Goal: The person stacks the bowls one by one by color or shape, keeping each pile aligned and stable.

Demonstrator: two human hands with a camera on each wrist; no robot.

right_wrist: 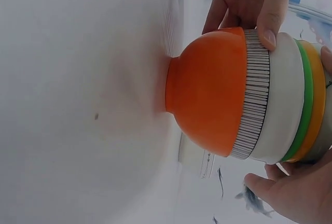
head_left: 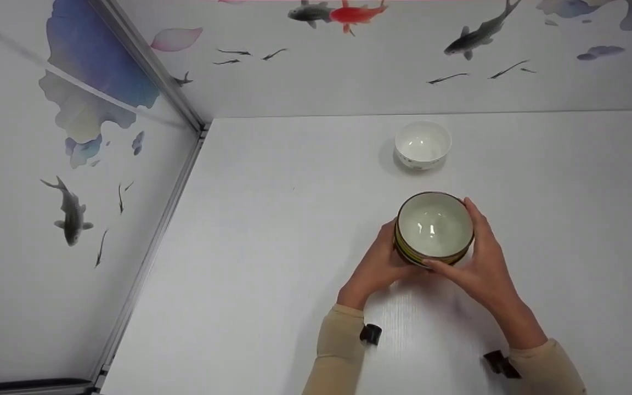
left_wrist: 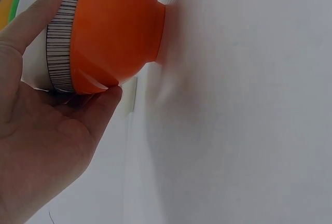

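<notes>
Both hands hold a stack of nested bowls. In the head view the top bowl (head_left: 435, 225) shows a pale inside and a dark rim. Lowest is an orange bowl (right_wrist: 207, 94) with a black-and-white striped band, its foot close over the white table. Above it, white, green and yellow bands (right_wrist: 313, 99) of the other bowls show. My left hand (head_left: 379, 263) grips the orange bowl, thumb on its striped band and fingers beneath. Higher up, my right hand (head_left: 483, 269) holds the upper bowls from the right, thumb along the near side.
A white bowl (head_left: 423, 145) with a small pattern stands upright behind the stack. The white table (head_left: 250, 247) meets wall panels (head_left: 321, 82) printed with fish, at the back and left. Small black pieces (head_left: 371, 334) sit by both sleeves.
</notes>
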